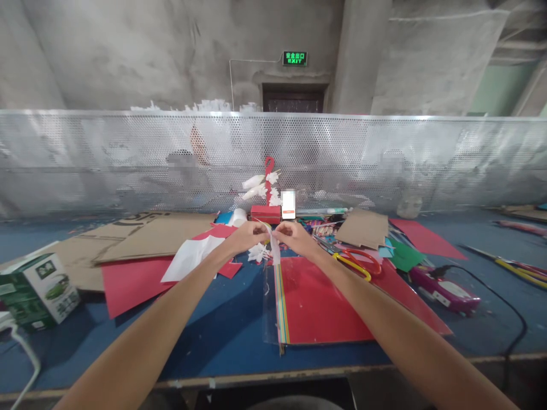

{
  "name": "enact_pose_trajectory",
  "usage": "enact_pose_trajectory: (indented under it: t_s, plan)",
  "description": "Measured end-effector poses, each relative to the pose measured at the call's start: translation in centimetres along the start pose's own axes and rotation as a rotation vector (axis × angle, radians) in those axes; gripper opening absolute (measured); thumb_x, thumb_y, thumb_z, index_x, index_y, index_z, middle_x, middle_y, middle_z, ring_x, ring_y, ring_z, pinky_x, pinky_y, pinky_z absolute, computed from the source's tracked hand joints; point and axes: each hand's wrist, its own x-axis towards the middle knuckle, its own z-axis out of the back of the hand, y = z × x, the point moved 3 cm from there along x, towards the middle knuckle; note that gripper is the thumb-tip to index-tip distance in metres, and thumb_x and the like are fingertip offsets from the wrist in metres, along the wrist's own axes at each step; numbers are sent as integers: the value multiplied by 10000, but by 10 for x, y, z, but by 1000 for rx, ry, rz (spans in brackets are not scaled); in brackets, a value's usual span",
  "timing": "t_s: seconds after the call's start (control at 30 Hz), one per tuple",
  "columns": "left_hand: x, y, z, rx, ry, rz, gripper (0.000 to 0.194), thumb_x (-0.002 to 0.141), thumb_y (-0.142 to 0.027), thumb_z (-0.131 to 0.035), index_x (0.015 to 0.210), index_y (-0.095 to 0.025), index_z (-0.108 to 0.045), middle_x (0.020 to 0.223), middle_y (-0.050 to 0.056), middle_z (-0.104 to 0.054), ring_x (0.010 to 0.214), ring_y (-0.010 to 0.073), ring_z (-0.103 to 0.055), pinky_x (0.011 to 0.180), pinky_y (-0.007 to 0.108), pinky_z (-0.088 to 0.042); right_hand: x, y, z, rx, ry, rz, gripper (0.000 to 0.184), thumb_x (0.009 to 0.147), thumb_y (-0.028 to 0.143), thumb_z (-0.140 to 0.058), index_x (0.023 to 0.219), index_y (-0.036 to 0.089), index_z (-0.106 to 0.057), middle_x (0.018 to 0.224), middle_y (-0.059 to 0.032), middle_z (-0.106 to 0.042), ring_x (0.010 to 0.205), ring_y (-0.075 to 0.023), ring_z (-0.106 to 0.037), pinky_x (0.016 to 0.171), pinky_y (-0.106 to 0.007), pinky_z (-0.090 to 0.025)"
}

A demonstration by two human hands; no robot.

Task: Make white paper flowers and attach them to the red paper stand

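Observation:
My left hand (251,234) and my right hand (294,234) are raised close together over the middle of the blue table, fingers pinched. Between them hangs a thin white paper strip (276,253), its upper end held by the fingertips of both hands. Just below my left hand lies a white paper flower (257,252). Behind the hands stands a red paper hook-shaped stand (269,165) on a red box (265,213), with white paper flowers (255,183) attached. A phone (289,209) with a lit screen leans upright beside it.
Red sheets in a clear sleeve (325,307) lie under my right arm, near scissors (356,265). Cardboard (162,242), white paper (188,259) and a green-and-white carton (43,290) are at left. A purple device (448,293) with a black cable sits right. A perforated metal panel (342,159) stands behind.

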Motion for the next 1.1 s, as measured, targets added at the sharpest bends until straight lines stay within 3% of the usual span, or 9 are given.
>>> enact_pose_trajectory:
  t_s: [0.53,0.73,0.93,1.1]
  plan:
    - [-2,0,-1,-56,3,33,143,765,-295,-608,768,-154,-629,678,14,-613,606,119,-537,585,242,-411,-2,4,0,-95,-9,5,120,790,297,-620,766,180,-632,639,-7,-661,532,-131,-596,486,-213,-426]
    - [-3,-1,-4,-85,61,-23,252,796,-409,-618,811,-158,-595,735,21,-617,660,133,-570,618,250,-446,-2,2,-2,-84,32,4,99,774,272,-625,797,176,-617,662,-9,-678,515,-124,-597,464,-200,-415]
    - [-3,2,-1,-27,-32,63,193,737,-336,-653,799,-164,-590,719,14,-619,636,129,-561,601,240,-427,-2,2,1,-128,-8,-2,81,780,250,-617,763,176,-587,662,-11,-671,495,-102,-571,470,-190,-403]
    - [-2,-1,-2,-2,-63,-6,151,717,-268,-619,824,-165,-595,794,12,-630,645,121,-563,610,236,-428,-2,1,2,-155,-28,-2,74,777,243,-622,771,180,-582,667,-6,-668,516,-106,-575,482,-193,-407]
